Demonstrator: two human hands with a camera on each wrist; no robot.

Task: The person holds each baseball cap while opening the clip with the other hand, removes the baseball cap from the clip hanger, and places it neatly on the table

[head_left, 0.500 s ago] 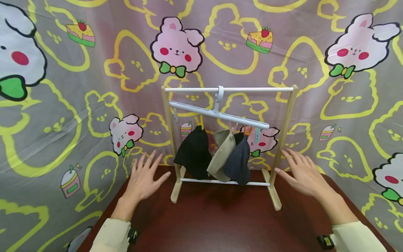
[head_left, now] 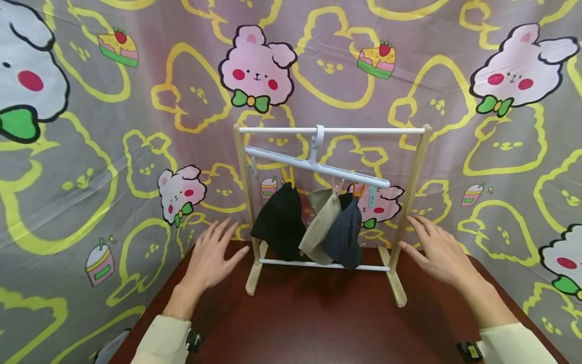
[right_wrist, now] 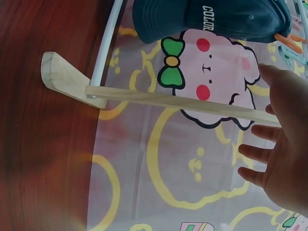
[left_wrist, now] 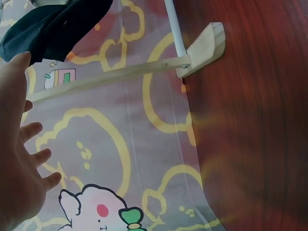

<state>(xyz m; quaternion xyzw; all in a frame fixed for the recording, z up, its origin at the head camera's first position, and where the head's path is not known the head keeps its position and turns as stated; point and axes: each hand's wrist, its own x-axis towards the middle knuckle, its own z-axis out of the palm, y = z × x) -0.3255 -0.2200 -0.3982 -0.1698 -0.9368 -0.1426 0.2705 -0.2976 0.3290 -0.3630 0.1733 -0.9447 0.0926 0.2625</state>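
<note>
On a wooden rack (head_left: 412, 192) with white bars, a pale hanger (head_left: 313, 164) hooks over the top bar and tilts down to the right. Clipped under it are a black hat (head_left: 279, 222), a beige cap (head_left: 322, 227) and a navy cap (head_left: 343, 235); the navy one (right_wrist: 226, 17) shows white lettering in the right wrist view. Yellow (head_left: 288, 177), pink (head_left: 337, 186) and orange clothespins (head_left: 358, 190) sit above them. My left hand (head_left: 211, 260), fingers spread, hovers left of the rack, holding nothing. My right hand (head_left: 441, 253) is likewise spread by the right post, also holding nothing.
A teal clothespin (head_left: 372, 196) hangs at the hanger's right end, a greyish one (head_left: 252, 166) at its left. The rack's wooden feet (head_left: 396, 288) stand on a dark red-brown table (head_left: 318, 323). Patterned cloth (head_left: 191, 101) encloses the back and sides.
</note>
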